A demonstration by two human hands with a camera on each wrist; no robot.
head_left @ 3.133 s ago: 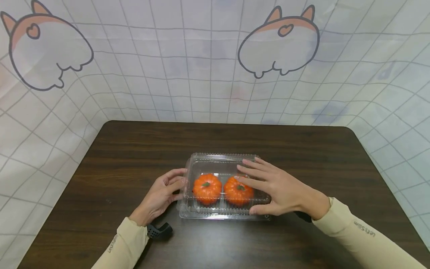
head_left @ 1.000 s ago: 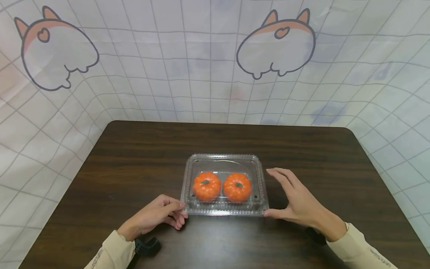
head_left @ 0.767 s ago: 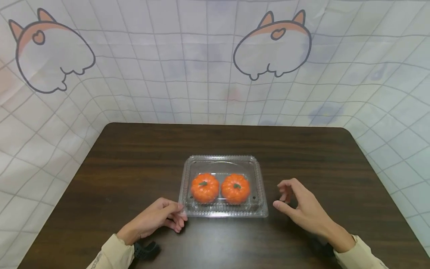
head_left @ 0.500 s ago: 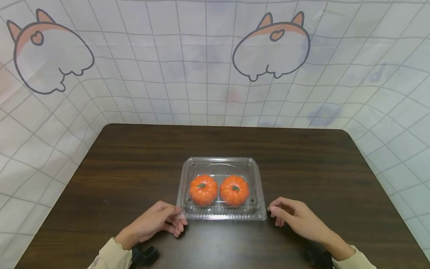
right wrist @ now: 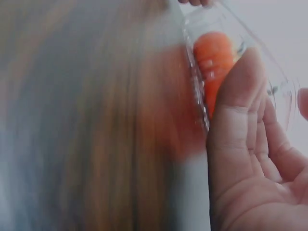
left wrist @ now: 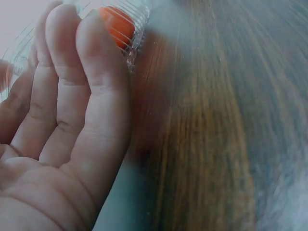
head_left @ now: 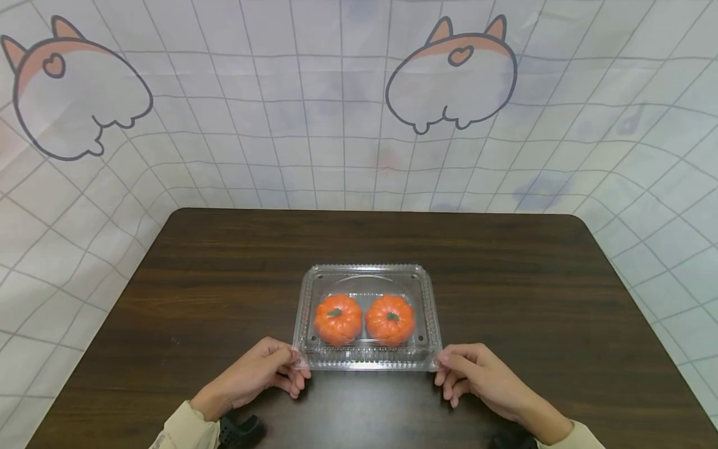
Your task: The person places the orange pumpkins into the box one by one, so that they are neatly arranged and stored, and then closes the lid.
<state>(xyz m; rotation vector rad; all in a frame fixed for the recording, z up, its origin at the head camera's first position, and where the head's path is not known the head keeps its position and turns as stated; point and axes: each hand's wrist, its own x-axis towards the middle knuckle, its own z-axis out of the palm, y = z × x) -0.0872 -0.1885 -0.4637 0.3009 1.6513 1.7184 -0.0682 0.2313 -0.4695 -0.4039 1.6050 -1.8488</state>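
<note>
A clear plastic clamshell container [head_left: 367, 362] stands on the dark table with its lid down. Through the lid show two small orange pumpkins with green stems, the left pumpkin [head_left: 338, 320] and the right pumpkin [head_left: 390, 320], side by side. My left hand [head_left: 252, 379] pinches the container's near left corner between thumb and forefinger, its other fingers loosely bent below. At the near right corner, my right hand [head_left: 487, 381] pinches the rim in the same way. In the right wrist view, an orange pumpkin [right wrist: 214, 55] appears behind the clear wall, partly covered by a finger.
The dark wood-grain table [head_left: 359, 237] has rounded far corners. Behind it and along both sides hangs a white grid-patterned cloth [head_left: 348, 125] printed with cartoon corgi drawings. A black band [head_left: 242, 430] sits at the left wrist.
My right hand has come off the lid's top, drawn back to the right, then come to pinch the near right corner. The left hand has moved from the left side to the near left corner.
</note>
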